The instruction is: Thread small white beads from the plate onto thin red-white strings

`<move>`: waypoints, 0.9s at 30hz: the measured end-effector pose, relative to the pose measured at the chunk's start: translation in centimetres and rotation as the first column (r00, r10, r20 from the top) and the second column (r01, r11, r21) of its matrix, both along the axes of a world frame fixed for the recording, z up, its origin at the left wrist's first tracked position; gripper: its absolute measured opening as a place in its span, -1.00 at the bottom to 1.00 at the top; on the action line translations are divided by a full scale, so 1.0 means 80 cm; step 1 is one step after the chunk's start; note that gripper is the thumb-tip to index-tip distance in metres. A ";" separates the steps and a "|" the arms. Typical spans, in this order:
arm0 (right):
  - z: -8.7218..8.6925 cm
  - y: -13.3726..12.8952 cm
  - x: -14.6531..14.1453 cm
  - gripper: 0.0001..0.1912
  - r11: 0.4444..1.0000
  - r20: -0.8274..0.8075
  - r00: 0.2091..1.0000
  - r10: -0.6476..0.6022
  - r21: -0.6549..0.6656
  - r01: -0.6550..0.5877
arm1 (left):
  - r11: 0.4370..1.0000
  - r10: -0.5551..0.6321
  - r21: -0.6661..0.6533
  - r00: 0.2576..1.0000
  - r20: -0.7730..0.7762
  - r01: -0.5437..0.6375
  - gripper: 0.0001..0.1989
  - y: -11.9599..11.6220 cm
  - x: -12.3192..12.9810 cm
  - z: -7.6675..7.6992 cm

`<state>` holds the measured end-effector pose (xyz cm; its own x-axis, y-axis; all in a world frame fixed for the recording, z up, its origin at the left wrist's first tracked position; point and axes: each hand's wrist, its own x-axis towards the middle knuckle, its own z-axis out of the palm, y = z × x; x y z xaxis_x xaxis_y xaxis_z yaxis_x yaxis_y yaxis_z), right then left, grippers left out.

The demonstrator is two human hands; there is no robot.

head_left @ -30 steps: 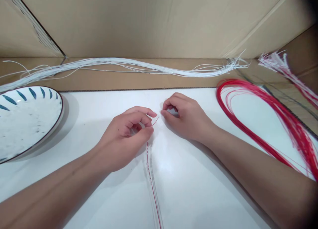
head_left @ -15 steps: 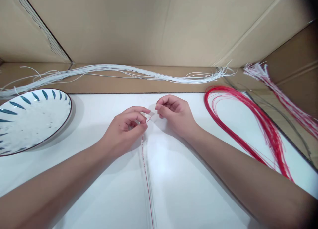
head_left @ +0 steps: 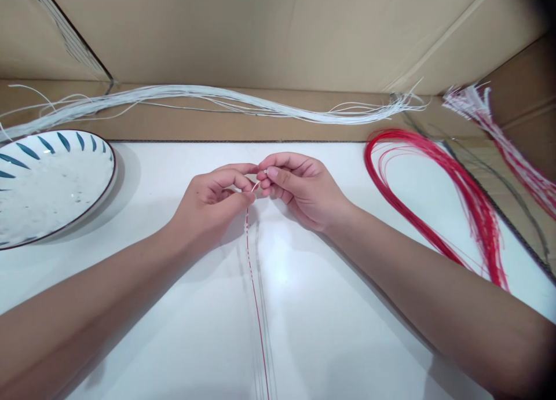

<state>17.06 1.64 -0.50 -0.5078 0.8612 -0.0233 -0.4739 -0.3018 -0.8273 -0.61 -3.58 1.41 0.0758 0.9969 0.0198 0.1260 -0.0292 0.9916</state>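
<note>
My left hand (head_left: 211,200) pinches a thin red string (head_left: 257,298) between thumb and forefinger, just below its upper end. From there the string hangs down across the white tabletop to the near edge of the view. Small white bits sit along its upper stretch; whether they are beads or wound thread I cannot tell. My right hand (head_left: 306,191) meets the left fingertips, its thumb and forefinger closed on a small white piece (head_left: 265,171) at the string's tip. A short pale length shows between both hands.
On the left is a white plate (head_left: 113,169) with blue leaf marks and tiny whitish bits in it. Bundled red strings (head_left: 467,186) curve at the right. White strings (head_left: 182,91) lie along the cardboard ledge at the back, with a red-and-white bundle (head_left: 499,134) at the far right.
My right hand has moved left to the string's tip and closed there, where a gap was before. The surroundings appear higher in the view.
</note>
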 end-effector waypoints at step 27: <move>-0.001 -0.002 0.002 -0.86 0.999 0.047 0.999 0.019 0.036 -0.020 | 1.000 0.005 0.000 1.000 0.013 -0.005 -0.86 -0.001 0.004 -0.001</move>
